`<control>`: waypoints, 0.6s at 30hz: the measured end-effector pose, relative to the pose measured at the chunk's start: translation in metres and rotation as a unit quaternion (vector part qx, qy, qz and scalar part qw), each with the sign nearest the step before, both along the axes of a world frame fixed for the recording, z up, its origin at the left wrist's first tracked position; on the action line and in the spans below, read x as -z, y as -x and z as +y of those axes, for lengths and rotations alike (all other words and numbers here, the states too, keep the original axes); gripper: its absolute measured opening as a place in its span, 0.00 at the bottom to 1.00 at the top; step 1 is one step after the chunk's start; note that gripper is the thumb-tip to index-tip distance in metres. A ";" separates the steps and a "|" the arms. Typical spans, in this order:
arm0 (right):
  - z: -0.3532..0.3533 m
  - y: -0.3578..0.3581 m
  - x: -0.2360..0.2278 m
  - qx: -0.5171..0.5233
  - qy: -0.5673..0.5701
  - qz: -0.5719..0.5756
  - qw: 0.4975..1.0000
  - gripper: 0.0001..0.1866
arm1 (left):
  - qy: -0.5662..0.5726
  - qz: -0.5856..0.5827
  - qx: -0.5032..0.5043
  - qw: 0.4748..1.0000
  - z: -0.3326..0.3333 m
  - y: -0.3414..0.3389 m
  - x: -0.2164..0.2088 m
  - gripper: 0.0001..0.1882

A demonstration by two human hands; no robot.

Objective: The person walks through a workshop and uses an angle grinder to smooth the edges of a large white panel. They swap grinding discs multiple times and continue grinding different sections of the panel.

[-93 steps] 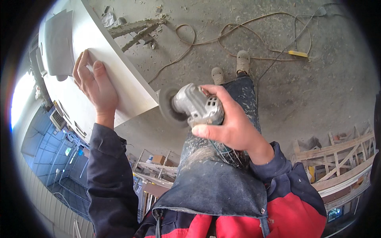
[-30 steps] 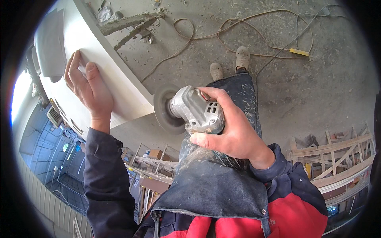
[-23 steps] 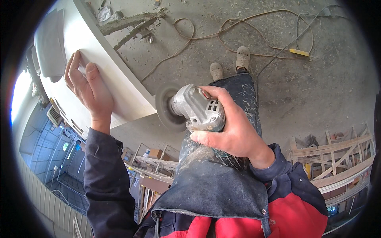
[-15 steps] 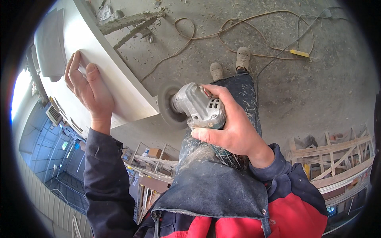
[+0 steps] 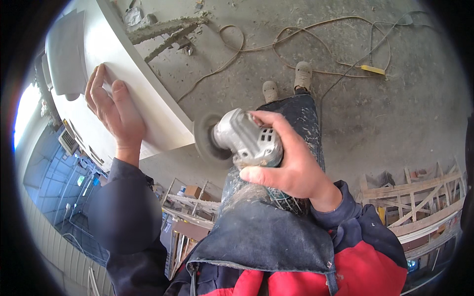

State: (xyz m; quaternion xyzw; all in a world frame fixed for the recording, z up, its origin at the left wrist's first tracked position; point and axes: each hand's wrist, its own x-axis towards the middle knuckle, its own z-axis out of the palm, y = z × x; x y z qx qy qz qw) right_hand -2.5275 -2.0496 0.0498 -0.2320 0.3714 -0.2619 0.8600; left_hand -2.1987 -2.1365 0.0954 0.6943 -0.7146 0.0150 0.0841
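Observation:
In my right hand [image 5: 296, 163] is an angle grinder [image 5: 247, 138], its grey metal head between my thumb and fingers. The round disc [image 5: 210, 139] is smeared by motion and stands right at the corner edge of a large white panel-like piece [image 5: 163, 111]. Whether the disc touches that edge I cannot tell. My left hand [image 5: 116, 103] lies on the white surface, palm down, with fingers stretched out. Beyond its fingertips is a pale grey curved part [image 5: 68, 54] on the white piece. The grinder's rear body is partly hidden by my right hand.
A tan cable [image 5: 256, 48] loops over the dusty floor, near a dark cord with a yellow piece [image 5: 373, 69]. Broken slabs [image 5: 168, 29] and debris lie beyond the panel. My shoes [image 5: 303, 75] are on the floor ahead. Wooden frames [image 5: 414, 197] stand at the right, shelving [image 5: 192, 202] at lower left.
The grinder has tilted slightly and dropped a little in view, its disc still at the panel's edge. The left hand keeps its place on the white surface; the whole view shifted slightly.

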 end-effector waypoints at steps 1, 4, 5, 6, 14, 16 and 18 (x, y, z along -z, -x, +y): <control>-0.002 -0.001 -0.004 -0.009 0.022 0.000 1.000 0.47 | 0.001 0.003 -0.004 1.000 0.000 -0.001 0.001 0.27; 0.001 -0.002 -0.004 -0.001 0.055 0.020 0.998 0.46 | 0.002 0.000 -0.004 1.000 -0.001 0.000 0.001 0.27; 0.003 -0.003 -0.003 0.005 0.075 0.033 0.997 0.45 | 0.003 -0.003 -0.003 1.000 -0.001 0.000 0.001 0.27; 0.003 -0.003 -0.003 0.001 0.056 0.038 0.998 0.45 | 0.003 -0.003 0.000 1.000 -0.001 0.001 0.001 0.27; 0.022 -0.002 0.059 0.044 -0.052 0.114 0.991 0.43 | 0.002 -0.003 0.000 1.000 0.001 -0.003 0.002 0.27; 0.020 0.004 0.055 0.081 -0.075 0.103 0.988 0.42 | 0.001 -0.001 0.001 1.000 -0.001 -0.003 0.002 0.27; 0.015 0.008 0.049 0.117 -0.075 0.097 0.985 0.41 | -0.001 0.001 0.001 1.000 -0.002 -0.004 0.002 0.26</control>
